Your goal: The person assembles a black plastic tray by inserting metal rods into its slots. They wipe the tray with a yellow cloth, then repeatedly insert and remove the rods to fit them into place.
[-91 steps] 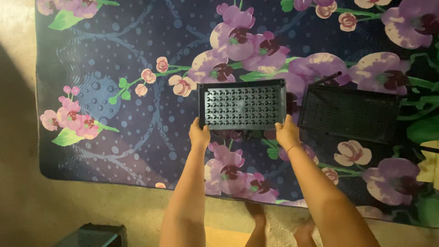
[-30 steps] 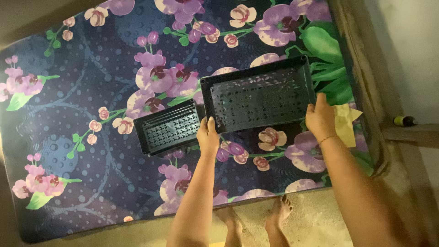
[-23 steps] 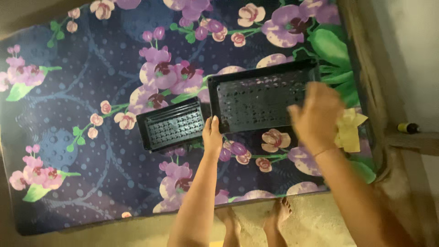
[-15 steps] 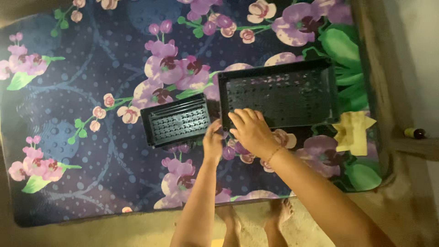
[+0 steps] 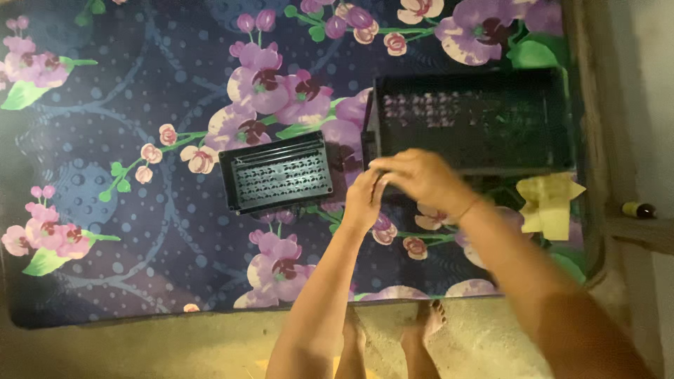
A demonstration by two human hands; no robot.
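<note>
- Floral blue-and-purple mat (image 5: 140,231) covers the floor.
- Large black perforated tray (image 5: 470,119) lies far right; its near-left corner meets both hands.
- Small black tray (image 5: 275,173) lies left, just beside.
- Right hand (image 5: 421,181), blurred, overlaps left hand (image 5: 364,200); grip cannot be told.

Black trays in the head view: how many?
2. The smaller tray lies on the floral mat, left of the hands; the larger tray sits at upper right, its near corner at both hands.

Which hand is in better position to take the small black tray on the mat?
Left, probably. The left hand is beside the small black tray; the right hand is nearer the large black tray.
</note>
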